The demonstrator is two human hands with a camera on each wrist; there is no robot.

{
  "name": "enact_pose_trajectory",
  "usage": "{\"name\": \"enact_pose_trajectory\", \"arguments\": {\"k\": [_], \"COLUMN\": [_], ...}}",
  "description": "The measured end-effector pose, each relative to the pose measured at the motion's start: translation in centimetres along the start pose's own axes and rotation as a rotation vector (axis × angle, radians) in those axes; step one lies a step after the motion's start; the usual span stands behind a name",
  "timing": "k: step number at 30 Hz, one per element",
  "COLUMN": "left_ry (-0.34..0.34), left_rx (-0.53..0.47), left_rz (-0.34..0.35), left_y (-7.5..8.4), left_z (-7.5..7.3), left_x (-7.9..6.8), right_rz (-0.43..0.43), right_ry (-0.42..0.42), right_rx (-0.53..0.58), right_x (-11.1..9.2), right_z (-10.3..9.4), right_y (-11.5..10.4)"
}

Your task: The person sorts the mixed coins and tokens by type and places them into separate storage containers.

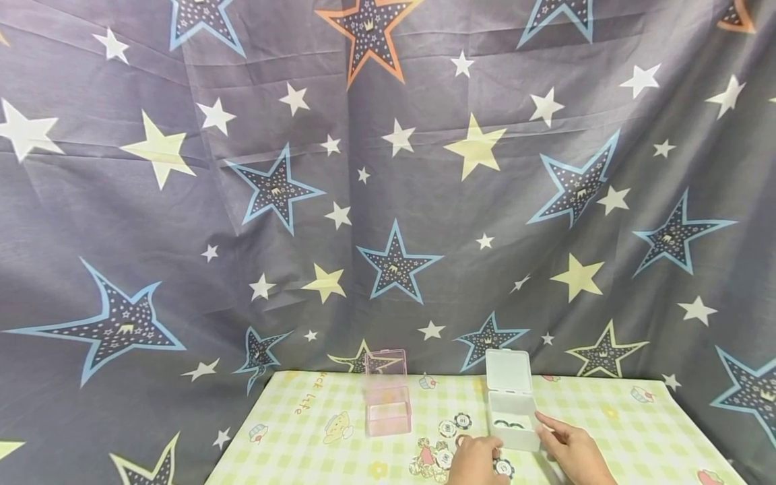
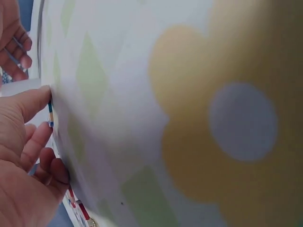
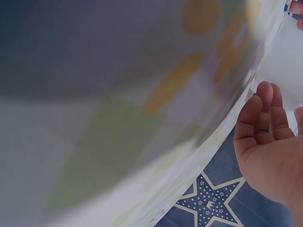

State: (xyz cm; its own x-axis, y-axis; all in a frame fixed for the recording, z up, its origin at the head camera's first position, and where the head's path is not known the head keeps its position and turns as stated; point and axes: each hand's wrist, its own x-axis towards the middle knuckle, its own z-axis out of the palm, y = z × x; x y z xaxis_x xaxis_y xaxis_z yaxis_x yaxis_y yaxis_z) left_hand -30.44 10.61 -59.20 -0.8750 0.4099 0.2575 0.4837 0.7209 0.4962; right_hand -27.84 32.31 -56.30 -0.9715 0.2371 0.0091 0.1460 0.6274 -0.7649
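Note:
My left hand (image 1: 475,461) is low over the table, just left of a white lidded box (image 1: 515,440). In the left wrist view, its thumb and a finger pinch the edges of a poker chip (image 2: 50,111) close to the cloth. Another poker chip (image 1: 504,468) shows beside this hand in the head view. My right hand (image 1: 572,450) rests at the right side of the white box, fingertips at its rim and wall. The lid (image 1: 508,370) of that box stands up at the back, and green-edged chips (image 1: 508,424) lie inside.
Several loose chips (image 1: 444,460) lie in a cluster left of my left hand, with two dark-edged chips (image 1: 463,421) behind them. A transparent pink box (image 1: 389,426) stands open further left. Behind the checked tablecloth (image 1: 315,444) hangs a grey star-patterned curtain (image 1: 418,195).

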Motion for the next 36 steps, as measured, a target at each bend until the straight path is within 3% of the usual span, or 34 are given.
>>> {"name": "enact_pose_trajectory", "arguments": {"k": [4, 10, 17, 24, 28, 36], "left_ry": [-0.024, -0.087, -0.053, -0.125, -0.161, -0.237], "left_rx": [0.039, 0.03, 0.002, -0.198, -0.254, -0.407], "left_rz": [0.001, -0.065, -0.031, -0.083, -0.116, -0.116], "left_y": [0.2, 0.3, 0.2, 0.5, 0.9, 0.5], "left_z": [-0.4, -1.1, -1.2, -1.2, -1.7, -2.3], "left_x": [0.0, -0.2, -0.4, -0.4, -0.5, -0.5], "right_rz": [-0.002, -0.011, -0.008, -0.012, -0.006, -0.007], "right_ry": [0.001, 0.012, 0.008, 0.013, 0.021, 0.016], "right_rx": [-0.005, -0.017, -0.015, 0.002, 0.006, 0.004], "right_x": [-0.1, 0.0, 0.0, -0.1, -0.1, -0.1], "right_z": [0.0, 0.1, 0.0, 0.0, 0.0, 0.0], "right_y": [-0.1, 0.0, -0.1, -0.2, -0.3, -0.2]}}
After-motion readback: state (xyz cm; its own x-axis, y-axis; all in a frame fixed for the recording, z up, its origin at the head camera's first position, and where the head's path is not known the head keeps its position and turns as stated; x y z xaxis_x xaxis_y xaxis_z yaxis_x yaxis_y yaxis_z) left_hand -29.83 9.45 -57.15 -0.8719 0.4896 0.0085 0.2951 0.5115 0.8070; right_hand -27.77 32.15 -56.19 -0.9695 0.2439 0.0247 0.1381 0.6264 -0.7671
